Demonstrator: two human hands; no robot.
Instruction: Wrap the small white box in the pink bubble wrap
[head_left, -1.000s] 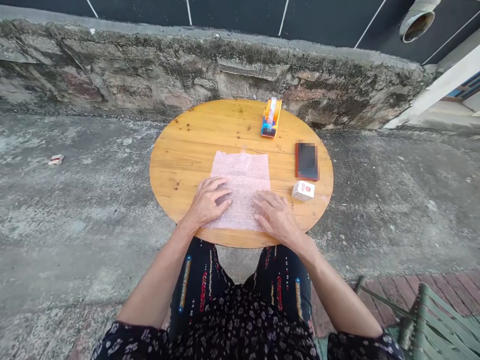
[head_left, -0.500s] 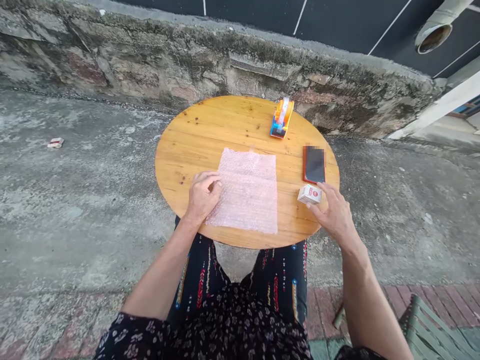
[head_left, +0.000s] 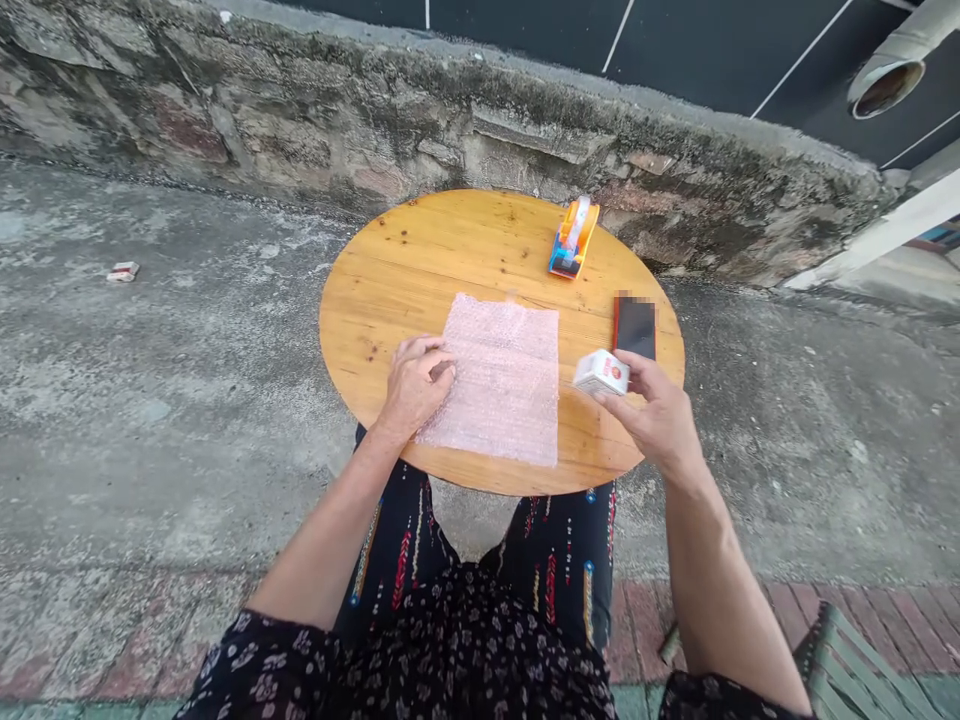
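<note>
Right hand (head_left: 660, 415): fingers clamped on small white box (head_left: 601, 372), raised just right of bubble wrap (head_left: 499, 378).
Left hand (head_left: 414, 385): loosely curled, resting on wrap's left edge.
Table (head_left: 390, 290): phone (head_left: 635, 326) right, tape dispenser (head_left: 574, 238) far.

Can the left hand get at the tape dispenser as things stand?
Probably yes: the left hand rests on the bubble wrap at its edge, and only the flat wrap and bare table lie between it and the tape dispenser.

head-worn view, looking forward and down, round table (head_left: 390, 290) near
</note>
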